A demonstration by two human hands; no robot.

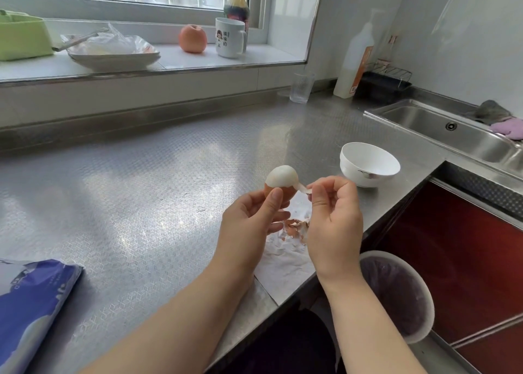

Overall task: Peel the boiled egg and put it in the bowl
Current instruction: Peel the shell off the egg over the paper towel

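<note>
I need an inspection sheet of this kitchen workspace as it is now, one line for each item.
Surface: steel counter, with white paper under shell pieces.
Job's things: egg, top peeled, lower shell on; white bowl empty.
Clutter: blue packet, glass, bottle.
Grippers: left hand holds the egg; right hand pinches a shell strip.
Cables: nothing seen.
Surroundings: sink, windowsill with apple and mug, bin.

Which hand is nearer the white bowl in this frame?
Right. The right hand, pinching a strip of shell, is just left of and in front of the white bowl. The left hand, holding the egg, is farther left.
</note>
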